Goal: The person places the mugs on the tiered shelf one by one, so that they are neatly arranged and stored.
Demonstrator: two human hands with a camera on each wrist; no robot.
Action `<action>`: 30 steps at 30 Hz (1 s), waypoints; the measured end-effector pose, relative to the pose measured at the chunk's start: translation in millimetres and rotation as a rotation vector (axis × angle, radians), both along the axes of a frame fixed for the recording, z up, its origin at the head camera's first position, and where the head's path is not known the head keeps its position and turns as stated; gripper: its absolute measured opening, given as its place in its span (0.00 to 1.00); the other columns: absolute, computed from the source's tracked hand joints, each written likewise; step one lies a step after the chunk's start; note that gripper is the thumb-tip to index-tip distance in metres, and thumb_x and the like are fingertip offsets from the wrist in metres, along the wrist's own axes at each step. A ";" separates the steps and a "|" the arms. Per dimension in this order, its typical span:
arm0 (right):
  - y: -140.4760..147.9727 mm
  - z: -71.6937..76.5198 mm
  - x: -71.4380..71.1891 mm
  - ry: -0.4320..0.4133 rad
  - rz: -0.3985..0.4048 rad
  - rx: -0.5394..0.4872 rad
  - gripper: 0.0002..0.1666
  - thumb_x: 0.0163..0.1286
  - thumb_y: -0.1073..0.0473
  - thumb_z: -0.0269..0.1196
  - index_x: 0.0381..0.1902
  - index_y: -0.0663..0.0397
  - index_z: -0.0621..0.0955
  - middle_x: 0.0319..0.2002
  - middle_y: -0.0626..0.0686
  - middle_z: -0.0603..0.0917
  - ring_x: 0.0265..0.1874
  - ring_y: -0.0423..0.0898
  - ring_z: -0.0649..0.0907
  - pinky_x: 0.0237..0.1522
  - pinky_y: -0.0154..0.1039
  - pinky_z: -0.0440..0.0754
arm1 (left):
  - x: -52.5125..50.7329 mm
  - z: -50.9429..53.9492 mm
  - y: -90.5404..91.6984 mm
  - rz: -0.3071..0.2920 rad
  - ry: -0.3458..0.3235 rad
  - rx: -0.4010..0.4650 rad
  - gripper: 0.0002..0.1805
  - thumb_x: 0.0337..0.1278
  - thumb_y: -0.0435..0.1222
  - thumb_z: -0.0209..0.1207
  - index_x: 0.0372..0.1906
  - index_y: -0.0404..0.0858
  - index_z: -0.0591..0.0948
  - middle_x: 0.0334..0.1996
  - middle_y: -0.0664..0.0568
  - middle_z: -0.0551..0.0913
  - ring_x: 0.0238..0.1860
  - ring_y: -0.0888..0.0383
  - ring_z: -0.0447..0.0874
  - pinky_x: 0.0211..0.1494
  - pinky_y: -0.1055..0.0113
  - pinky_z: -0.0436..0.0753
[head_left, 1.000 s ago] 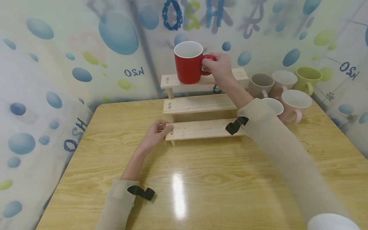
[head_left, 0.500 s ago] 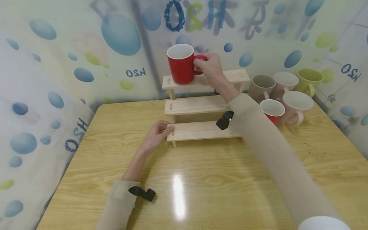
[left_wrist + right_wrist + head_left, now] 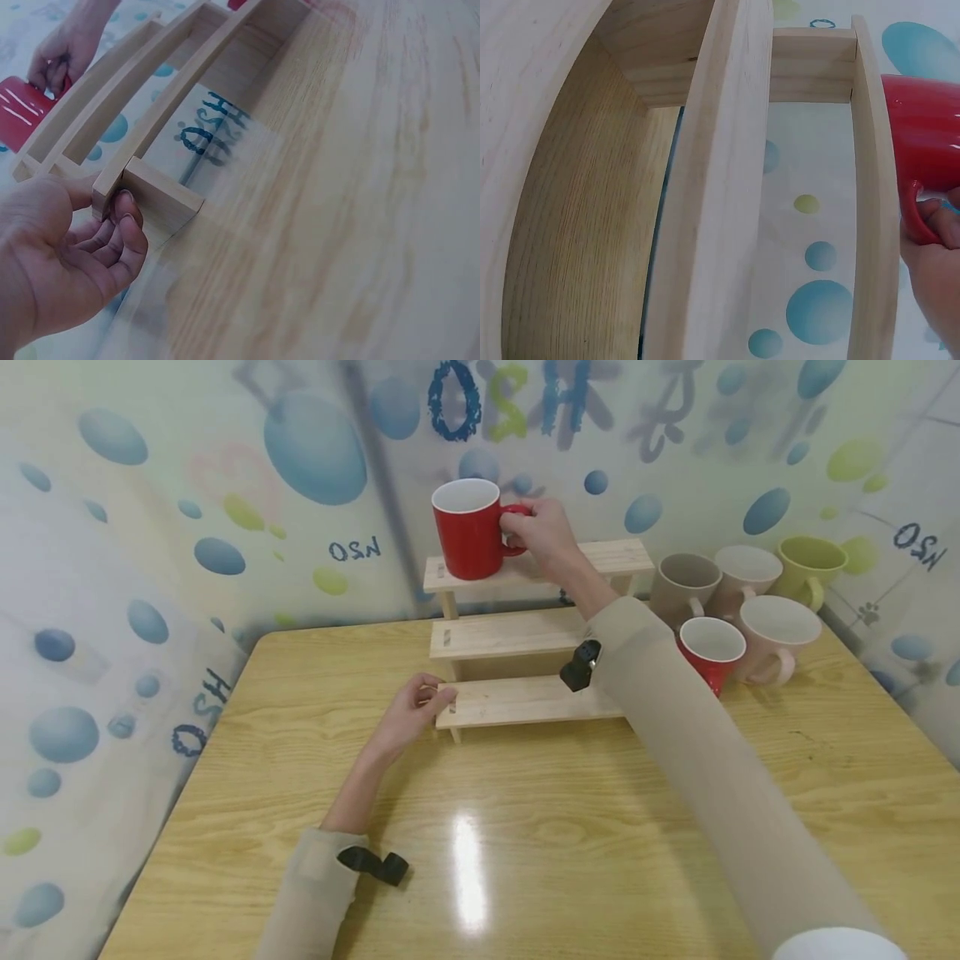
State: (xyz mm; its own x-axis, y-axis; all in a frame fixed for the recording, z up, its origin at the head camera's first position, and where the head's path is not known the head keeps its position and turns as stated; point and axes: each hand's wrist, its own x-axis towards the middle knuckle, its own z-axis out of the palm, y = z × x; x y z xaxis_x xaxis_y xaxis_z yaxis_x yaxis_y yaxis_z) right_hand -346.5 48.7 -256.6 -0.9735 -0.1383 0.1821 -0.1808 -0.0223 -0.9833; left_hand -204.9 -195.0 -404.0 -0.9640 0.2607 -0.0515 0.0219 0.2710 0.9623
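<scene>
Two grips: right hand (image 3: 547,537) on the upper-centre red mug (image 3: 468,537), best set level; left hand (image 3: 401,714) pinching the three-tier wooden rack (image 3: 510,633).

Pale wall (image 3: 285,575) with blue and green ovals (image 3: 315,450), bold letters (image 3: 437,400), wood-grain table (image 3: 585,827), bright reflection (image 3: 469,872)

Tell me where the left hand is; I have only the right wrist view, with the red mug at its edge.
Observer: The left hand pinches the left end of the lowest shelf.
Operator: And what colour is the mug inside?
Observer: The red mug is white inside, as the head view shows.
Operator: Are there any other mugs around?
Observer: Yes, a green mug stands at the back right of the table.
</scene>
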 end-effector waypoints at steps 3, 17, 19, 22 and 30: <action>-0.4 0.9 -0.5 0.006 0.006 0.006 0.11 0.71 0.67 0.55 0.26 0.60 0.72 0.21 0.52 0.68 0.28 0.48 0.71 0.38 0.38 0.71 | -0.5 -0.2 -0.2 0.002 0.005 0.005 0.21 0.76 0.41 0.56 0.59 0.30 0.70 0.38 0.49 0.82 0.30 0.60 0.71 0.33 0.67 0.73; 2.3 2.8 0.6 0.066 0.026 0.171 0.09 0.73 0.68 0.52 0.30 0.60 0.72 0.26 0.52 0.69 0.33 0.47 0.72 0.42 0.38 0.76 | -1.4 -3.1 0.5 0.014 0.010 0.024 0.19 0.76 0.39 0.56 0.57 0.28 0.71 0.39 0.49 0.82 0.30 0.61 0.72 0.33 0.68 0.72; 4.4 3.6 1.9 0.057 0.035 0.200 0.05 0.74 0.67 0.52 0.36 0.60 0.74 0.32 0.53 0.74 0.38 0.47 0.74 0.47 0.39 0.78 | -1.5 -3.2 0.4 0.010 0.012 0.022 0.19 0.76 0.40 0.56 0.57 0.28 0.70 0.39 0.49 0.82 0.29 0.61 0.72 0.33 0.68 0.72; 9.0 4.4 4.1 0.045 0.053 0.233 0.05 0.74 0.65 0.53 0.45 0.60 0.73 0.44 0.55 0.76 0.47 0.48 0.76 0.54 0.40 0.79 | -1.6 -3.2 0.2 0.002 0.016 0.015 0.19 0.76 0.40 0.56 0.58 0.29 0.70 0.39 0.49 0.82 0.28 0.61 0.70 0.32 0.67 0.71; 24.7 2.8 7.9 0.075 0.118 0.255 0.27 0.71 0.61 0.62 0.62 0.56 0.64 0.51 0.56 0.75 0.52 0.48 0.74 0.58 0.43 0.76 | -1.5 -2.6 -0.5 -0.001 0.012 0.014 0.19 0.76 0.40 0.56 0.58 0.28 0.70 0.39 0.48 0.82 0.29 0.61 0.71 0.32 0.68 0.71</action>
